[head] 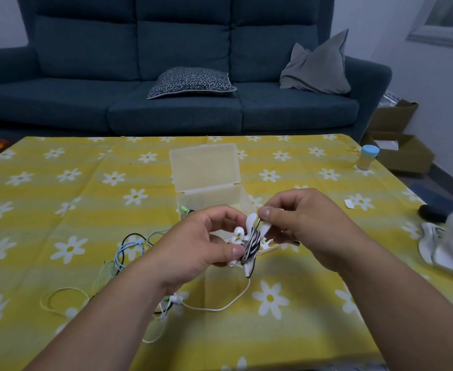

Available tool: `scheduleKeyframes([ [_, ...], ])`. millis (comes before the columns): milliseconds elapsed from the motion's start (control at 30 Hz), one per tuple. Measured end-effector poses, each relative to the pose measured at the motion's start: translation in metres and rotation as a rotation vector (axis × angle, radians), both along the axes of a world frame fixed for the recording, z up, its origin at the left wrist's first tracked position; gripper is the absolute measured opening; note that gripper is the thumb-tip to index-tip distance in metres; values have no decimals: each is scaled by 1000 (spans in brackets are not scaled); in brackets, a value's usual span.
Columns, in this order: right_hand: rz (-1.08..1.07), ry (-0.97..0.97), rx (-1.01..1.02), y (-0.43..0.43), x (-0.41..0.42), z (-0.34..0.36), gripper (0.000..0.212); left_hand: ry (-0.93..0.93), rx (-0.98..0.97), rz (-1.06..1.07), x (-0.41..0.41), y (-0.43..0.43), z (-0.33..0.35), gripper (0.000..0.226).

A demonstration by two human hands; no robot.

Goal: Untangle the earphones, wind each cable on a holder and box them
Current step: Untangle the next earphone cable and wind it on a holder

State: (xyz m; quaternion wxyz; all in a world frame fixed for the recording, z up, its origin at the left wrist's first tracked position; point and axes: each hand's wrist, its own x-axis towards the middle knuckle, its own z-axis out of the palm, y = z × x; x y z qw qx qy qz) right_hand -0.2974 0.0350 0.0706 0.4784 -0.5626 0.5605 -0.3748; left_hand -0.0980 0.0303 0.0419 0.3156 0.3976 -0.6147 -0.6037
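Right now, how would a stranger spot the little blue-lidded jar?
Start at the table under the yellow cloth with white daisies and follow it to the far right corner, near the brown cardboard boxes on the floor. There stands a small clear jar with a pale blue lid, upright and capped, unlike the open translucent plastic box mid-table.

A blue-lidded jar [368,158] stands on the floral tablecloth [46,188] before a sofa [166,49].

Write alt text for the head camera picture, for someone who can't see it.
A left hand grips a white cable holder while the right hand pinches the black cable wound on it, above a yellow flowered tablecloth. An open clear box stands behind; more earphone cables lie tangled to the left, a blue sofa beyond.
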Motion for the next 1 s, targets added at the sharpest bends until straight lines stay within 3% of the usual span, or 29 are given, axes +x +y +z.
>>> scheduleKeyframes([
  [100, 27, -158, 162, 1, 1, 2, 14, -8, -50, -12, 0, 0, -1, 37],
  [233, 72, -206, 255, 1, 2, -2, 14, -65, -77, 2, 0, 1, 0, 36],
  [467, 59, -353, 215, 1, 13, -15, 14, -30, -167, 157, -2, 0, -1, 46],
  [600, -70, -417, 44, 1, 25, -22, 13, 52, -140, 413, -5, -2, -4, 51],
  [700, -149, -312, -110, 1, 33, -26, 14, -37, -80, 612, -6, -4, -9, 37],
  [800, -240, -111, -223, 1, 42, -36, 15, 140, 105, 565, -14, -1, -4, 14],
  [1000, -278, 23, -258, 1, 43, -39, 12, 198, 73, 398, -13, 2, -5, 38],
])
